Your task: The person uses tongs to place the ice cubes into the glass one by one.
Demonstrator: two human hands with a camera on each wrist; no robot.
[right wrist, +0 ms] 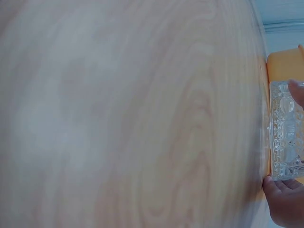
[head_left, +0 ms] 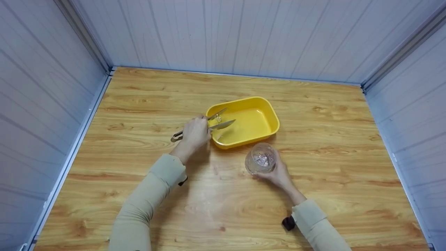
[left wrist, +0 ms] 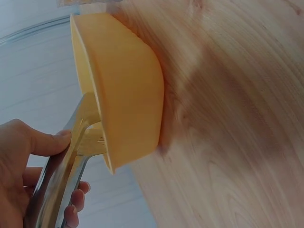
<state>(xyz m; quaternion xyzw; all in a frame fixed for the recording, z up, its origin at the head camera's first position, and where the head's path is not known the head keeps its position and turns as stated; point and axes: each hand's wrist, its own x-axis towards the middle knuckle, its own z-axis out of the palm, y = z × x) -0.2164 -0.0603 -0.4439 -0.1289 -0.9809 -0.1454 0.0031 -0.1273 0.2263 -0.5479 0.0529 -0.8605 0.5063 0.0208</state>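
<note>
My left hand (head_left: 196, 131) grips metal tongs (head_left: 224, 124) at the left end of a yellow basin (head_left: 256, 120). The spread tips reach in over the rim, with a small clear lump (head_left: 218, 118), like an ice cube, between them; whether they touch it I cannot tell. In the left wrist view, thumb and fingers wrap the tongs (left wrist: 59, 175) beside the basin's wall (left wrist: 128, 85). Just in front of the basin, my right hand (head_left: 280, 174) holds a clear glass (head_left: 261, 158) from its right side. Clear, shiny shapes show inside it. The right wrist view shows the glass's bumpy pattern (right wrist: 287, 133).
Everything stands on a wood-grain tabletop (head_left: 331, 139). Pale panel walls close it in at the back (head_left: 223, 38), left (head_left: 41, 87) and right (head_left: 414, 90). Dark small devices (head_left: 288, 223) sit at the wrists by the sleeve cuffs.
</note>
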